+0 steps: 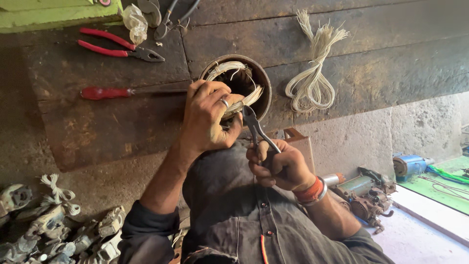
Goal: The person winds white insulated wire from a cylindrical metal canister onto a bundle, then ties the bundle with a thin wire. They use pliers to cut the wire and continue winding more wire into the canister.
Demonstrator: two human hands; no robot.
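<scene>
Seemingly midway through, from the head view, my left hand (pixel 207 115) was clamped shut around a bundle of pale winding wire (pixel 242 100) at the 6 o'clock rim of the round stator housing (pixel 261 83), which sat on the dark worktop (pixel 107 127). My right hand (pixel 281 166), at 5 o'clock from the housing, was closed on the handles of the grey pliers (pixel 256 127), whose nose pointed up toward that bundle. By my judgement some wire was already out: a loose looped hank (pixel 312 88) lay at 3 o'clock from the housing. Coils remained inside, so more was left. At 9 o'clock lay a red-handled screwdriver (pixel 105 93), and at 10 o'clock red-handled pliers (pixel 117 46), both untouched.
</scene>
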